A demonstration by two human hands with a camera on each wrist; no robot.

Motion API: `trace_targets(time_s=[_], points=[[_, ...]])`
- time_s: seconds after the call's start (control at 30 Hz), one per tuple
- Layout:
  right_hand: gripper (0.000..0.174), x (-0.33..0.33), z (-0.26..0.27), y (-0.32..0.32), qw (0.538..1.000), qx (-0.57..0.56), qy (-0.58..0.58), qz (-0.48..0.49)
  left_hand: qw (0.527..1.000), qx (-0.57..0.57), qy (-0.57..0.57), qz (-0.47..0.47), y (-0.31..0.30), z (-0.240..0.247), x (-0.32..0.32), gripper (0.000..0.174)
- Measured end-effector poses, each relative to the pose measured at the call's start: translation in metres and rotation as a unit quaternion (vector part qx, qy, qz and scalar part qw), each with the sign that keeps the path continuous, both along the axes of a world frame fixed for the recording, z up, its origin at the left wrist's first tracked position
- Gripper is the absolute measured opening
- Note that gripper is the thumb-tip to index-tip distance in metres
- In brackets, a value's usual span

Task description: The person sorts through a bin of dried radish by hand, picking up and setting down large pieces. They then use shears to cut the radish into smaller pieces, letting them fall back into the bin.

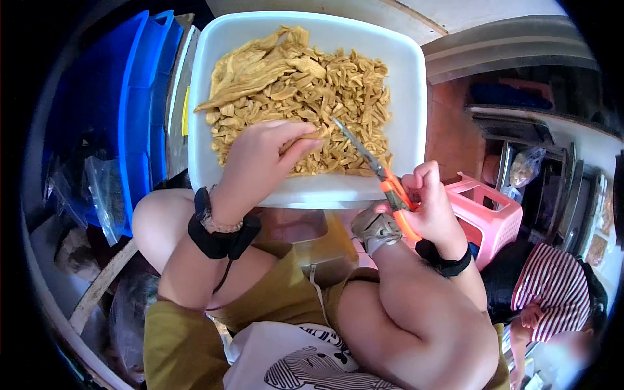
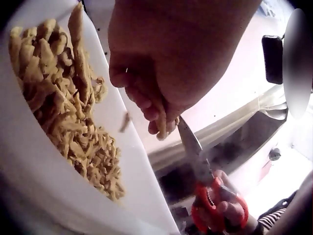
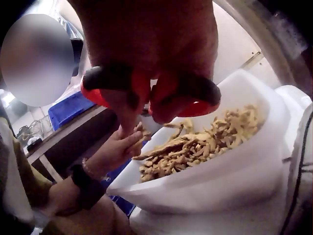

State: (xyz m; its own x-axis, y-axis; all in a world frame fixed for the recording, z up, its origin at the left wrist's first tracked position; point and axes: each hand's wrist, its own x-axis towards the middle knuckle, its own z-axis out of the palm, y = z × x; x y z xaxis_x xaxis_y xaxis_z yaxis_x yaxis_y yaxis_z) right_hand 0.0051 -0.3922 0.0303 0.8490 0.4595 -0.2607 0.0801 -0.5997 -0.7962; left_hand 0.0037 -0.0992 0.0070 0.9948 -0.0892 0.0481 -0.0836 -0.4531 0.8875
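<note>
A white plastic tub (image 1: 414,123) holds a heap of tan, cut-up strips (image 1: 354,84), which look like preserved vegetable. Larger uncut sheets (image 1: 257,62) of the same stuff lie on its far left side. Over the near part of the heap, my left hand (image 1: 257,156) pinches a tan strip (image 2: 160,115) between thumb and fingers. My right hand (image 1: 429,205) grips orange-handled scissors (image 1: 393,192) by their loops, at the tub's near right corner. Their blades point toward the left fingertips. In the left wrist view a small loose piece (image 2: 125,122) is in the air beside the left hand.
Blue crates (image 1: 140,123) stand left of the tub. A pink plastic stool (image 1: 487,211) is to the right, near my shoe (image 1: 377,229). Under the tub's near side is a yellowish container (image 1: 318,244). Another person in a striped top (image 1: 552,292) is at the far right.
</note>
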Motion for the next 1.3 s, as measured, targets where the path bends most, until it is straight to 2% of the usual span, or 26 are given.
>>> trace_targets(time_s=[0.07,0.13,0.17,0.2,0.23,0.27,0.37,0.43,0.5,0.57,0.77,0.9,1.07,1.1,1.17,1.23,1.3], points=[[0.064,0.000,-0.002,0.001,0.998,0.048,0.009,-0.037,0.999,0.040,-0.011,-0.004,0.003,0.001,0.001,0.020],[0.070,0.002,0.005,0.001,0.999,-0.007,0.012,-0.041,0.982,-0.121,0.142,0.042,0.002,0.002,0.001,0.024],[0.075,0.002,0.007,0.002,0.999,-0.021,-0.005,-0.025,0.982,-0.118,0.142,0.041,0.001,0.003,0.001,0.024],[0.075,0.004,0.009,0.003,0.999,-0.019,-0.006,-0.026,0.970,-0.189,0.146,0.043,-0.001,0.004,0.001,0.024],[0.075,0.006,0.011,0.004,0.999,-0.027,-0.014,0.013,0.953,-0.260,0.149,0.046,-0.003,0.004,0.001,0.023],[0.076,0.008,0.012,0.004,0.998,-0.034,-0.022,0.052,0.953,-0.260,0.149,0.045,-0.004,0.003,0.001,0.023],[0.077,0.007,0.007,0.009,0.997,0.004,-0.058,0.056,0.944,-0.297,0.141,0.031,-0.011,-0.001,-0.002,0.023],[0.076,0.008,0.007,0.012,0.997,-0.002,-0.048,0.059,0.917,-0.360,0.164,0.048,-0.017,-0.003,-0.005,0.023],[0.076,0.009,0.009,0.018,0.997,-0.007,-0.037,0.062,0.919,-0.357,0.162,0.047,-0.020,-0.007,-0.007,0.023],[0.076,0.013,0.013,0.025,0.993,-0.025,-0.048,0.107,0.921,-0.353,0.161,0.046,-0.019,-0.007,-0.007,0.024],[0.076,0.026,0.025,0.040,0.982,-0.034,-0.085,0.167,0.942,-0.284,0.177,-0.028,-0.017,0.005,-0.008,0.022],[0.076,0.026,0.027,0.042,0.983,-0.045,-0.068,0.166,0.935,-0.294,0.198,-0.027,-0.018,0.005,-0.008,0.021],[0.073,0.020,0.013,0.033,0.994,0.051,0.027,0.088,0.941,-0.281,0.190,-0.016,-0.013,0.003,-0.008,0.021],[0.073,0.019,0.015,0.032,0.994,0.051,0.028,0.088,0.945,-0.262,0.193,-0.019,-0.010,-0.001,-0.008,0.021],[0.069,0.016,0.022,0.030,0.993,0.010,0.099,0.071,0.950,-0.243,0.196,-0.023,-0.008,-0.003,-0.006,0.022],[0.069,0.013,0.022,0.027,0.993,0.005,0.090,0.070,0.965,-0.191,0.175,-0.029,-0.006,-0.004,-0.002,0.022],[0.068,0.010,0.020,0.025,0.994,0.000,0.081,0.070,0.966,-0.191,0.174,-0.017,-0.008,-0.005,-0.001,0.023]])
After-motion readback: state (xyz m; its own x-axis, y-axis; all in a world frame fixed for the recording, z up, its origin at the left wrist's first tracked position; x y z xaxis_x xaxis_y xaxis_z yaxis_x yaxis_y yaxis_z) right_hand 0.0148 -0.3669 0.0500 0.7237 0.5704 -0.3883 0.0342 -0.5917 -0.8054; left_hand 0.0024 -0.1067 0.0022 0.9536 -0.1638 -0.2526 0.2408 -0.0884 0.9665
